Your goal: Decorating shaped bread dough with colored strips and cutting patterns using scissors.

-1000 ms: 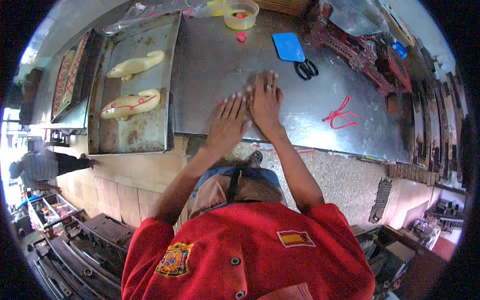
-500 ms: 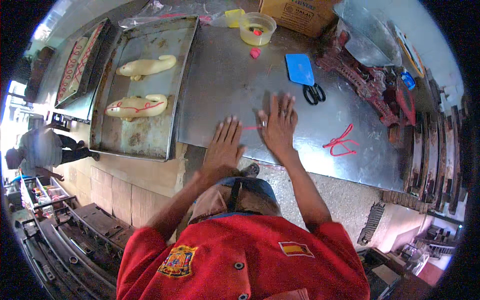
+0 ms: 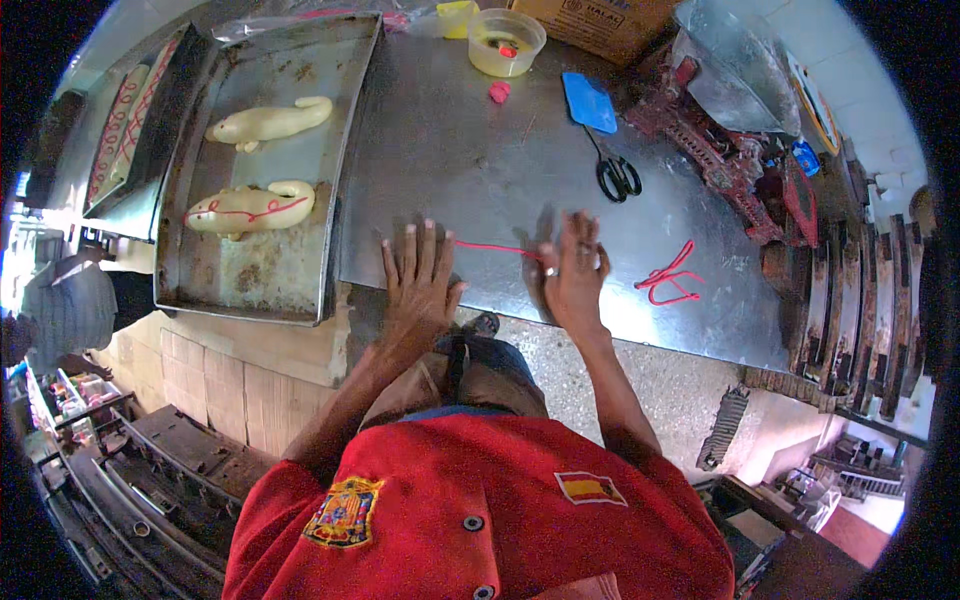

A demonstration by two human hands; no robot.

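Note:
A thin pink-red dough strand [image 3: 495, 246] runs across the metal worktop between my two hands. My left hand [image 3: 418, 280] lies flat at the strand's left end, fingers spread. At the other end, my right hand [image 3: 575, 275] is palm down, fingers apart, partly covering the strand. To its right lie several thin strands [image 3: 668, 275] of the same colour in a loose loop. A small pink dough lump [image 3: 499, 92] sits farther back. On the baking tray [image 3: 262, 275] at left are two pale animal-shaped dough pieces; the nearer one [image 3: 250, 210] bears a wavy red line, the farther one [image 3: 268, 122] is plain.
Black-handled scissors [image 3: 618, 180] and a blue flat scraper [image 3: 588, 103] lie beyond my right hand. A clear tub [image 3: 506, 45] and a cardboard box [image 3: 600, 25] stand at the back. A dark red metal frame [image 3: 720, 150] stands at right. Another person [image 3: 70, 300] is at far left.
My hands have moved farther apart, and a longer stretch of strand shows between them. The view has shifted slightly. More of the scissors shows beside the blue scraper.

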